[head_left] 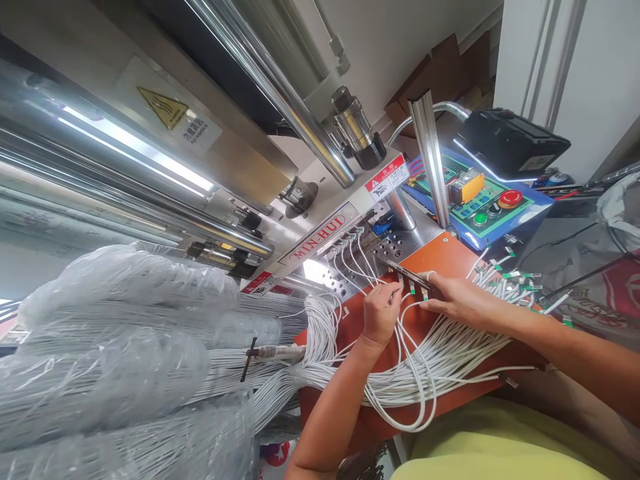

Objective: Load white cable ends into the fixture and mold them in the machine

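My right hand [447, 293] grips a flat dark metal bar [407, 272] that angles up and left over the orange board [435, 256]. Close beside it, my left hand [383, 308] is closed in a pinch at the near side of the bar; what its fingertips hold is too small to make out. Several white cables with green-and-metal connectors [413, 290] hang between my hands at the bar. White cable loops [420, 373] lie below my hands. Further up, several white cable ends [353, 241] sit in the press under the MIN-HUI label [320, 239].
Plastic-wrapped cable bundles [120, 333] fill the left side. A clamp [273, 353] stands at the board's left edge. A blue control box [480, 200] with red and green buttons is at the right. Steel columns [295, 113] rise above, and more connector ends [515, 280] lie at the right.
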`<action>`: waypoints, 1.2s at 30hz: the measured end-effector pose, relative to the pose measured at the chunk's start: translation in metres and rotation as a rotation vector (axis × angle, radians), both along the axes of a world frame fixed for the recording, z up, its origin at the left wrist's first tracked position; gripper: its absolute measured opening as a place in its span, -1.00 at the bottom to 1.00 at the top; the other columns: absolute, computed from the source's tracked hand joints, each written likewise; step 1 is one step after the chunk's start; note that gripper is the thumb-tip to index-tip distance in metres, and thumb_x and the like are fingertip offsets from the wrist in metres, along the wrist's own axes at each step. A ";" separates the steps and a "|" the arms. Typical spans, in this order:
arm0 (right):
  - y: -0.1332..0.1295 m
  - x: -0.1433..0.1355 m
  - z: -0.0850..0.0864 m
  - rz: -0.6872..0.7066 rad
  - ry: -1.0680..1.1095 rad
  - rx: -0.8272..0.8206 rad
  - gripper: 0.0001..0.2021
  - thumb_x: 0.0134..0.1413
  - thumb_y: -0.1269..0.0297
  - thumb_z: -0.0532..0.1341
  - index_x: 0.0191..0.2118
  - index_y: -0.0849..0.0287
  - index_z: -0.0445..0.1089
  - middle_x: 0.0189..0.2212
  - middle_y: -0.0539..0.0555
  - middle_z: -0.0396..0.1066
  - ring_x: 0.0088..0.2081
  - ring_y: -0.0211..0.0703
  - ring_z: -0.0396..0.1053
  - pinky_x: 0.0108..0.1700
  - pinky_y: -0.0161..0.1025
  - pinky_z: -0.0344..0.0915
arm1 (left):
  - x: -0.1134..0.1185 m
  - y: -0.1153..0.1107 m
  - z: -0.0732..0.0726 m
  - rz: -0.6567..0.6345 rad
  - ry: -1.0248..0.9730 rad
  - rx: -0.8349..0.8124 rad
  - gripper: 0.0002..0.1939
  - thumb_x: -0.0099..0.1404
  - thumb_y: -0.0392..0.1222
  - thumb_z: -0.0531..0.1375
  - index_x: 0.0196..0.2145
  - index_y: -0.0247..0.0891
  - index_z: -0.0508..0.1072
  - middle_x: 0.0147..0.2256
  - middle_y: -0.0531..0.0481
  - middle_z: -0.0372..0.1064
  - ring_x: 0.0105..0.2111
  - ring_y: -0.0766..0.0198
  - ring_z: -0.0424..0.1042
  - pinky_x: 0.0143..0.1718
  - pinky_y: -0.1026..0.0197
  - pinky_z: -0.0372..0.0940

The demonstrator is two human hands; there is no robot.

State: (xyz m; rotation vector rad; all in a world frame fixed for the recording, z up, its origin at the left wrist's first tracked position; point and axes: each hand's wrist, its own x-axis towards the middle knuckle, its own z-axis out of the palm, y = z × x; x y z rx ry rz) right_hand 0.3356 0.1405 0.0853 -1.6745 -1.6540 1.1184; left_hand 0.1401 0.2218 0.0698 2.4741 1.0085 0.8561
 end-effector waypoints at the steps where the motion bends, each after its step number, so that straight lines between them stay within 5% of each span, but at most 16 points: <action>1: 0.000 0.000 0.001 0.004 -0.004 -0.002 -0.72 0.15 0.04 0.11 -0.09 0.07 0.20 -0.31 0.08 0.45 -0.25 -0.01 0.41 -0.25 -0.21 0.23 | 0.000 0.000 0.000 -0.004 0.008 0.010 -0.82 0.26 -0.36 0.16 -0.26 -0.21 0.54 -0.35 -0.01 0.54 -0.35 0.25 0.50 -0.25 0.18 0.40; 36: 0.000 0.002 0.000 0.005 0.054 0.002 -0.74 0.14 0.00 0.12 -0.22 0.07 0.17 -0.36 0.03 0.40 -0.31 -0.06 0.36 -0.27 -0.21 0.19 | -0.001 -0.001 0.004 -0.074 -0.030 -0.028 -0.80 0.27 -0.40 0.14 -0.26 -0.21 0.53 -0.33 -0.01 0.52 -0.34 0.28 0.48 -0.24 0.22 0.37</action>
